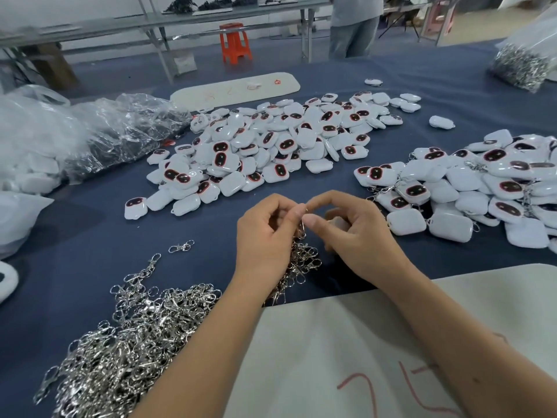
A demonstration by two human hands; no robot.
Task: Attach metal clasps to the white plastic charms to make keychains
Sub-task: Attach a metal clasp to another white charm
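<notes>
My left hand grips a bunch of metal clasps that hangs from it down to the blue cloth. My right hand meets it at the top of the bunch and pinches one clasp between thumb and forefinger. A white charm appears to be tucked in the right palm, mostly hidden. A big heap of white charms with dark red-rimmed faces lies in the middle of the table. Another heap with clasps fitted lies at the right. Loose clasps are piled at the near left.
A white board with red marks lies under my forearms. Clear plastic bags sit at the left, and a bag of clasps at the far right. Behind the table stand an orange stool and a person.
</notes>
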